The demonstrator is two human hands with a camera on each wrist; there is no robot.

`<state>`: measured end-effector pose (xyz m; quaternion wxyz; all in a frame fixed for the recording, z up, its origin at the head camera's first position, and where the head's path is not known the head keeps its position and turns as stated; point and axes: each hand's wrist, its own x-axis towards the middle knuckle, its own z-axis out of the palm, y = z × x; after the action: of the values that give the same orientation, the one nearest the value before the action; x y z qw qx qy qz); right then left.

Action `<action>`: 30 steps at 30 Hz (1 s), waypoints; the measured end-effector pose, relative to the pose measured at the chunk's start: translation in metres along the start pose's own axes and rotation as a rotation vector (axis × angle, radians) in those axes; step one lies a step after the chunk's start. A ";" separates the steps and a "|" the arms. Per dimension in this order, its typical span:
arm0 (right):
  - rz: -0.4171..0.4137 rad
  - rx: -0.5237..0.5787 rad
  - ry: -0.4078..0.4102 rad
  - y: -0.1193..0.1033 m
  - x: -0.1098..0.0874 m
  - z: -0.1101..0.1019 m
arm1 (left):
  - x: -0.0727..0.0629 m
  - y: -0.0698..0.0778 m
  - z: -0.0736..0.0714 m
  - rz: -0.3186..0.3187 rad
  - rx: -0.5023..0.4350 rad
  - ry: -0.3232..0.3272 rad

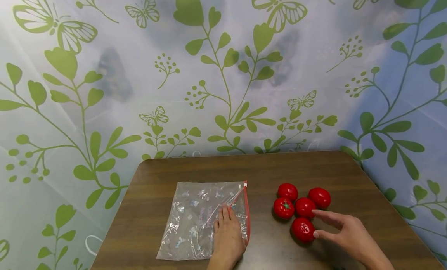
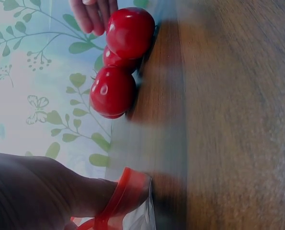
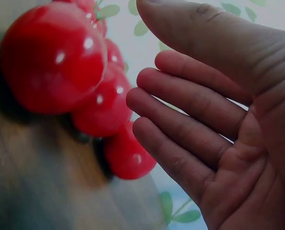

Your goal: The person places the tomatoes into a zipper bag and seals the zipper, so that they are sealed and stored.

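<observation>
A clear printed zip bag (image 1: 188, 223) with a red-edged mouth lies flat on the table. My left hand (image 1: 228, 237) is at that mouth, fingers lying over the plastic. In the left wrist view the thumb (image 2: 92, 191) passes under the red edge (image 2: 114, 201), so the bag's lip is held between thumb and fingers. Several shiny red tomatoes (image 1: 303, 230) sit clustered right of the bag; one shows a green star-shaped top (image 1: 284, 208). Beside the nearest tomato (image 3: 53, 57), my right hand (image 1: 349, 237) hovers with thumb and fingers spread apart, holding nothing.
The brown wood-grain table (image 1: 265, 169) has rounded far corners. Behind it hangs a pale curtain (image 1: 223, 87) with green leaves and butterflies. A white loop (image 1: 91, 244) shows past the table's left edge.
</observation>
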<state>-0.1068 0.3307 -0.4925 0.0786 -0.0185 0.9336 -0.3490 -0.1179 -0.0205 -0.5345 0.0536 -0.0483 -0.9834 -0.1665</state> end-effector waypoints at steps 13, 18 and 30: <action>0.021 0.044 -0.067 0.026 0.003 0.011 | 0.000 0.000 0.000 0.011 -0.007 0.000; 0.031 0.084 -0.092 0.032 0.004 0.016 | -0.001 -0.001 0.001 0.021 -0.006 0.014; -0.015 0.070 -0.088 0.032 0.005 0.024 | -0.001 -0.001 0.000 0.013 -0.029 -0.016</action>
<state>-0.1071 0.3391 -0.5316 0.1176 -0.0380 0.9164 -0.3808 -0.1171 -0.0214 -0.5354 0.0460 -0.0565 -0.9810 -0.1799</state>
